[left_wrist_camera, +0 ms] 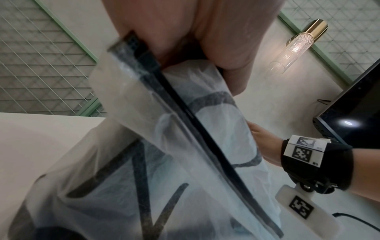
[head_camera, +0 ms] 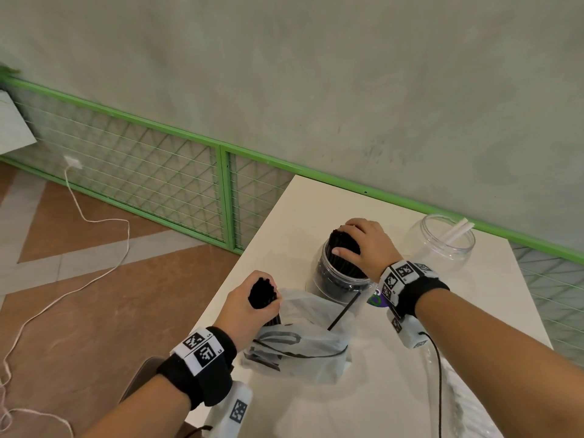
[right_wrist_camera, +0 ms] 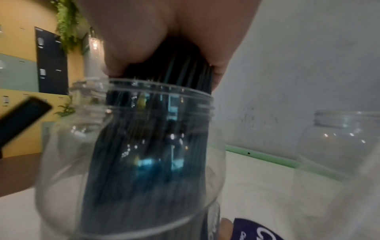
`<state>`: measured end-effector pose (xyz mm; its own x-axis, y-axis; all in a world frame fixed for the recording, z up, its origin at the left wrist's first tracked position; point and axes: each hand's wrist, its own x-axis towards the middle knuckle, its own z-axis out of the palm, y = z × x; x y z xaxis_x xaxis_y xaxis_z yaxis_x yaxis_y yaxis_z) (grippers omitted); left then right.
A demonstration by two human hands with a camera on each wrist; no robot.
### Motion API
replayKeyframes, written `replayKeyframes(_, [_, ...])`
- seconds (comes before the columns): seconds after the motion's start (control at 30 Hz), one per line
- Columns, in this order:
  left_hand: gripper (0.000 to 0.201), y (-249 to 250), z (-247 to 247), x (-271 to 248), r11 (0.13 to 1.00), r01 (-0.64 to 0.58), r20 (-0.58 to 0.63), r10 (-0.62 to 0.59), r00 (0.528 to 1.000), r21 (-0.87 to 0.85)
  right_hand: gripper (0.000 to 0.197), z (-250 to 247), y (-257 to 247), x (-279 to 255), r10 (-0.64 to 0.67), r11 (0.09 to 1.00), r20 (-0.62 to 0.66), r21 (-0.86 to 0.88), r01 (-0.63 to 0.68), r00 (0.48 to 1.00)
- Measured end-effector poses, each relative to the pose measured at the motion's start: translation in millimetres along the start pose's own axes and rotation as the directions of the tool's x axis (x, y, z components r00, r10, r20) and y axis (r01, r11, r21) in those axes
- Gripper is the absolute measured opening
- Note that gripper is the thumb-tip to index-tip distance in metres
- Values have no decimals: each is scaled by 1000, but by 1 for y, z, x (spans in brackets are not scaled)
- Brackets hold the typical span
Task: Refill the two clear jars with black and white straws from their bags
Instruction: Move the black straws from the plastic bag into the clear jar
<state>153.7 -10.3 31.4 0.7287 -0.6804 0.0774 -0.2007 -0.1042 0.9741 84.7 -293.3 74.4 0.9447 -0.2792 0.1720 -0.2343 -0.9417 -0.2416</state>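
Head view: white table [head_camera: 395,390] against a green-railed wall, two clear jars at the far side, both hands at work on black straws.
Left hand [head_camera: 252,306]: curled tight round a bundle of black straws [head_camera: 263,294], tips poking up out of the fist, lower ends still down inside the translucent bag [head_camera: 303,349].
Left wrist view: fingers [left_wrist_camera: 222,48] wrapped on dark straws, bag film [left_wrist_camera: 185,129] draped over the shafts below the grip.
Right hand [head_camera: 366,245]: clamped round the upper part of the black straws already in the near jar [head_camera: 339,275], thumb on the near side, fingers over the far side.
Right wrist view: straws [right_wrist_camera: 156,129] standing close to upright in the jar [right_wrist_camera: 127,162], gathered to the right half of the mouth, free room on the left.
Key relation: near jar lies ahead and to the right of the left hand, just beyond the bag; bundle's long axis roughly vertical, matching the jar's.
Nearer hand: left one carries the load; right one already at the mouth, likely holding the standing straws aside.
Likely move: lift clear of the bag, carry right, lower ends-first into the open side.
Stray black straw [head_camera: 343,312]: lying slantwise across the bag, near the jar's foot.
Far jar [head_camera: 442,245]: right of the near one, only a couple of white straws [head_camera: 456,230] leaning at its rim; white refill apparently not begun.
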Motion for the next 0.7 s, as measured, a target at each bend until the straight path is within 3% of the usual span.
replayKeyframes(0.1, [16, 2, 1, 0, 1000, -5, 1, 5, 1000, -20, 64, -4, -5, 3, 31, 999, 78, -7, -31, 996])
replayKeyframes(0.23, [16, 2, 2, 0, 1000, -7, 1, 7, 1000, -19, 79, -6, -4, 5, 21, 999, 98, -27, -19, 995])
replayKeyframes(0.3, [16, 2, 2, 0, 1000, -7, -1, 7, 1000, -14, 76, -2, -3, 4, 25, 999, 104, -49, -20, 994])
replayKeyframes(0.53, [16, 2, 2, -1, 1000, -16, -5, 16, 1000, 1, 33, 3, -1, 9, 94, 982, -162, 178, -65, 982])
replayKeyframes(0.6, [16, 2, 2, -1, 1000, -15, -6, 15, 1000, 3, 35, 2, 0, 10, 98, 990, -123, 109, -85, 988])
replayKeyframes(0.7, [16, 2, 2, -1, 1000, -14, -2, 14, 1000, 4, 49, 1, -2, 9, 98, 994, 36, -54, -96, 994])
